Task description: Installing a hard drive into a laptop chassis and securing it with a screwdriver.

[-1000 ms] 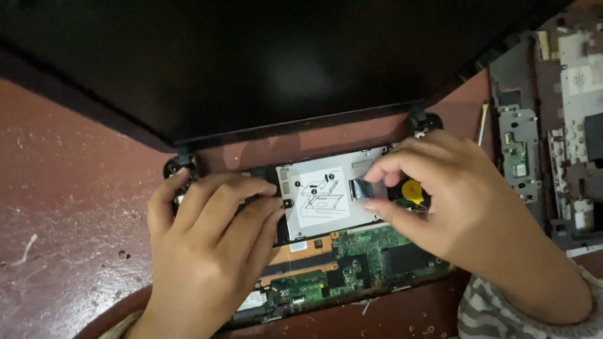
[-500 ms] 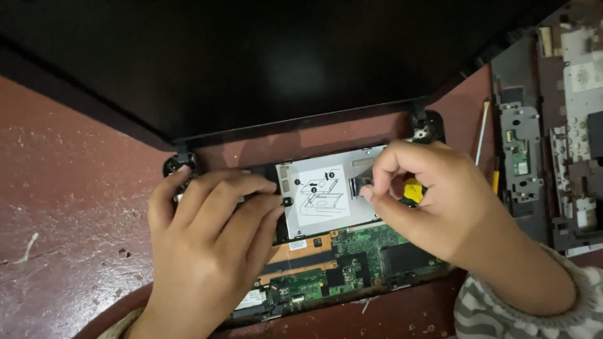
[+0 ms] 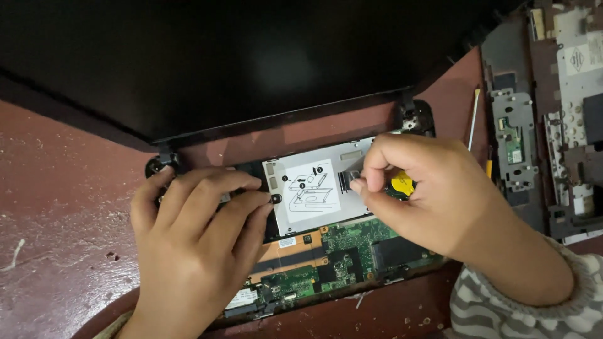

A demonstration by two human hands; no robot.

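Note:
An opened laptop base [image 3: 326, 263] lies on a red-brown surface, its green circuit board exposed and its black screen lid [image 3: 251, 56] folded back above. A silver drive caddy [image 3: 311, 191] with a white diagram sticker sits in the middle. My left hand [image 3: 195, 245] lies flat on the base's left part, fingertips touching the caddy's left edge. My right hand [image 3: 421, 194] pinches a small dark tab or connector [image 3: 350, 180] at the caddy's right side between thumb and forefinger. A yellow round part [image 3: 402, 184] shows under that hand.
Removed laptop cover parts [image 3: 553, 125] with metal brackets lie at the right edge. A thin screwdriver [image 3: 475, 119] with a yellow handle lies between them and the base. The red-brown surface [image 3: 56, 207] is scuffed, with bits of debris.
My right hand has shifted slightly left and closed its pinch on the tab at the caddy's right side. My left hand has stayed in place.

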